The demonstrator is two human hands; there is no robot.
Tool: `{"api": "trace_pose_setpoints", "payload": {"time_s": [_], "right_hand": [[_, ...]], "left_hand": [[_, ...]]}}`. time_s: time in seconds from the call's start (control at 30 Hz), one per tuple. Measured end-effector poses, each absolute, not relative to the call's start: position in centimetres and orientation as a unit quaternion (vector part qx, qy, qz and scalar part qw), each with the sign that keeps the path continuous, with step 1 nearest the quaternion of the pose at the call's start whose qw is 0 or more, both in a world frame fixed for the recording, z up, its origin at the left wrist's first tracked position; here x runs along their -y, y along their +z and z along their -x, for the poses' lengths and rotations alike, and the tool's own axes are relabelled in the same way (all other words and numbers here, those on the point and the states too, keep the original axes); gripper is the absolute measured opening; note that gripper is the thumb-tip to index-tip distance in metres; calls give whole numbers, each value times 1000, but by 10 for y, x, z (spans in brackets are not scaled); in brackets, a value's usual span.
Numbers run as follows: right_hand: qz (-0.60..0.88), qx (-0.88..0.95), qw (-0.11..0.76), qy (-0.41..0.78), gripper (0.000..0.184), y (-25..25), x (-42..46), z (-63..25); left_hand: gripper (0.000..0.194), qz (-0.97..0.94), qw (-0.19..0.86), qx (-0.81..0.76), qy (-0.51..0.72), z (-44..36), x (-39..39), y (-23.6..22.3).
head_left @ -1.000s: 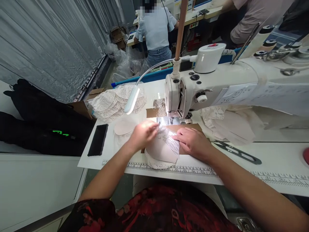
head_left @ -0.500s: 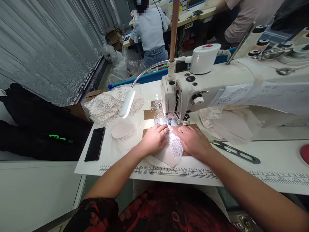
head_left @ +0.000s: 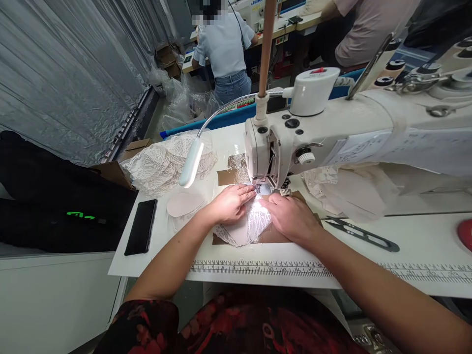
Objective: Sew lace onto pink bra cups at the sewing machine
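A piece of white lace joined to plain cream fabric [head_left: 259, 219] lies under the head of the sewing machine [head_left: 263, 152], lit by a bright lamp. My left hand [head_left: 233, 202] rests flat on its left side, fingers stretched toward the needle area. On the right, my right hand [head_left: 291, 214] has its fingers bent and closed at the lace's edge, with the index fingertip on the lace. What its curled fingers grip underneath is partly hidden. Both hands are close to the presser foot, which glare and fingers partly cover.
At left lie a lace pile [head_left: 165, 164], cream oval pieces [head_left: 186, 202] and a black phone [head_left: 141, 227]. Thread snips [head_left: 363, 234] and more cream fabric [head_left: 363, 196] are at right. A bendable lamp [head_left: 191, 162] hangs over the table. A ruler strip [head_left: 258, 269] runs along the front. Two people sit beyond.
The fabric has moved forward, away from me, under the machine head, and its near edge has swung left. My left hand has shifted slightly left. The camera view has shifted a little.
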State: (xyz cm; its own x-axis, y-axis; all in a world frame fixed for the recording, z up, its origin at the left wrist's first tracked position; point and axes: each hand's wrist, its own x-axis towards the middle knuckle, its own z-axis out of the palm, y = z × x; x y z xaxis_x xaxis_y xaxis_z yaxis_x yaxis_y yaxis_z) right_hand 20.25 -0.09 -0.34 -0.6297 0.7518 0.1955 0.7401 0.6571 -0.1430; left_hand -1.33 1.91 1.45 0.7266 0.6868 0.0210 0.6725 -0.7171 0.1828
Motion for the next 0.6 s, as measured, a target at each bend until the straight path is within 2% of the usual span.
{"api": "trace_pose_setpoints", "payload": {"time_s": [0.23,0.33,0.43,0.6], "right_hand": [[406,886,205,94,31,-10,3,-219],[415,879,207,111,30,-10,4,-222],[421,875,199,130,29,-7,5,-222],[377,889,208,154,28,-2,9,-222]], "left_hand": [[32,-895,90,-424,107,7,16,24],[24,-886,79,-448,93,-1,28,19],[27,-882,60,-454,107,-3,31,12],[18,-878,117,-437,159,5,29,11]]}}
